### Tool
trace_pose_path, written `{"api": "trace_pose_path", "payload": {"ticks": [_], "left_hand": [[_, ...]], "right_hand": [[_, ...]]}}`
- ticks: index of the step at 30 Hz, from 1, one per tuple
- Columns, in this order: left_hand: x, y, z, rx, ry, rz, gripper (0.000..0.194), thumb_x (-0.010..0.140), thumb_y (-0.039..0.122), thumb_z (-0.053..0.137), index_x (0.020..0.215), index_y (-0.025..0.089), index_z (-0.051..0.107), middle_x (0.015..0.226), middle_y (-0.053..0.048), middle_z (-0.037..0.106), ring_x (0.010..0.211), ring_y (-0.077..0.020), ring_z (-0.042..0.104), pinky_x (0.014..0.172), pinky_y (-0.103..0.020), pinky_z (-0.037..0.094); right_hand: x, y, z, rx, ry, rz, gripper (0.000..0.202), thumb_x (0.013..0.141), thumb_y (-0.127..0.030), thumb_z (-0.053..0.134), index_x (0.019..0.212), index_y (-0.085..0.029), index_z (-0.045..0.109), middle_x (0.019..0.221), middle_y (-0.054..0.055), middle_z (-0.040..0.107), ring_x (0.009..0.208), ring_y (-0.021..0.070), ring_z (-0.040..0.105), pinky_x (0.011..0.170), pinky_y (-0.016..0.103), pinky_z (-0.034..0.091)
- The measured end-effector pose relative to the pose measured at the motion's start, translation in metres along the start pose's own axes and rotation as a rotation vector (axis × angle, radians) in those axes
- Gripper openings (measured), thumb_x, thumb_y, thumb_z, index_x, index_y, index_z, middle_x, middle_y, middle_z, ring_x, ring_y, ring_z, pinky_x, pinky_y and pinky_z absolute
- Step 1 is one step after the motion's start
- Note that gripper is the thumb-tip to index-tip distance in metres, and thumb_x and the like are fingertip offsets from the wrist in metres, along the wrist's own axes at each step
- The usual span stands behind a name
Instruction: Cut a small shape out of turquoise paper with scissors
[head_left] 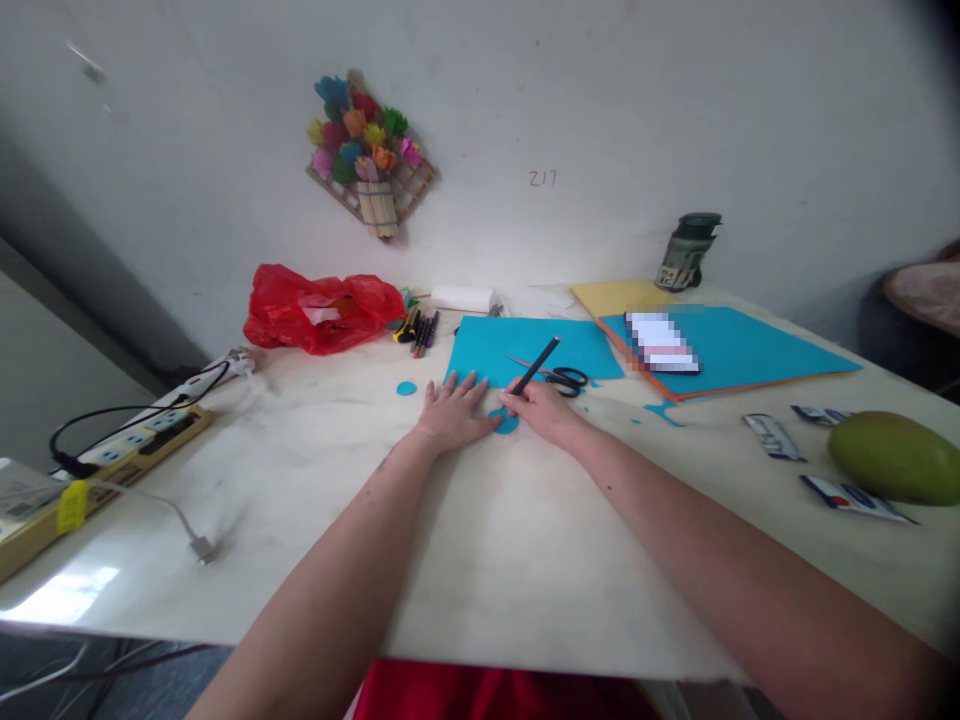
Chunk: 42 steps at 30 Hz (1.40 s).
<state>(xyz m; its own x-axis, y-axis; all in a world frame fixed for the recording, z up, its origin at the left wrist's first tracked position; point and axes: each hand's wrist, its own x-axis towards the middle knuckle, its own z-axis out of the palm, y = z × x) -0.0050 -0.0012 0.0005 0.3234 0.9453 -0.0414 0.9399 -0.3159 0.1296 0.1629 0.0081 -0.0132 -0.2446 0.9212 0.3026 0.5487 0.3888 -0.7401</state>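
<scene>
My right hand [541, 408] is closed around a black pen [537, 364], its lower end down at a small blue paper circle [508, 424] on the table. Flat on the tabletop, fingers spread, lies my left hand [455, 412]; its thumb touches the circle's edge. A second blue paper circle [406, 388] rests farther left, apart from both hands. Just beyond the hands is a blue paper sheet [525, 338]. Scissors with black handles [568, 381] lie partly on this sheet, behind my right hand. The pen's tip is too small to make out.
A red plastic bag [322, 310] and several markers [424, 335] sit at the back. To the right are stacked coloured sheets [765, 345] with a phone [663, 342], blue scraps [663, 412], small packets [774, 437] and a green mango [896, 457]. A power strip [135, 440] is left, a bottle [688, 252] behind.
</scene>
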Motion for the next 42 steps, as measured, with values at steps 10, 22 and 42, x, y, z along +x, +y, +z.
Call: {"api": "trace_pose_path", "payload": {"ticks": [10, 22, 42], "left_hand": [[0.0002, -0.0008, 0.0015, 0.015, 0.001, 0.003, 0.081, 0.071, 0.074, 0.022, 0.139, 0.029, 0.021, 0.147, 0.002, 0.013, 0.134, -0.0297, 0.006, 0.103, -0.057, 0.002], [-0.0006, 0.0006, -0.0008, 0.026, -0.017, 0.000, 0.082, 0.071, 0.075, 0.019, 0.139, 0.029, 0.020, 0.147, 0.002, 0.012, 0.134, -0.0293, 0.005, 0.103, -0.056, 0.002], [-0.0009, -0.0005, 0.0002, 0.019, -0.001, 0.006, 0.079, 0.072, 0.073, 0.022, 0.138, 0.031, 0.022, 0.147, 0.001, 0.014, 0.134, -0.0301, 0.006, 0.103, -0.056, 0.004]], "right_hand": [[-0.0002, -0.0010, -0.0015, 0.012, -0.006, 0.010, 0.018, 0.078, -0.028, 0.053, 0.064, -0.018, 0.058, 0.059, 0.002, 0.061, 0.059, 0.0150, 0.056, 0.061, 0.028, 0.043], [-0.0004, 0.0011, -0.0024, 0.029, -0.010, 0.034, 0.017, 0.077, -0.029, 0.052, 0.065, -0.018, 0.058, 0.060, 0.002, 0.061, 0.061, 0.0155, 0.057, 0.063, 0.029, 0.045], [-0.0004, 0.0020, -0.0037, 0.050, 0.002, 0.011, 0.014, 0.077, -0.025, 0.051, 0.066, -0.019, 0.056, 0.058, 0.001, 0.061, 0.058, 0.0141, 0.058, 0.059, 0.027, 0.046]]}}
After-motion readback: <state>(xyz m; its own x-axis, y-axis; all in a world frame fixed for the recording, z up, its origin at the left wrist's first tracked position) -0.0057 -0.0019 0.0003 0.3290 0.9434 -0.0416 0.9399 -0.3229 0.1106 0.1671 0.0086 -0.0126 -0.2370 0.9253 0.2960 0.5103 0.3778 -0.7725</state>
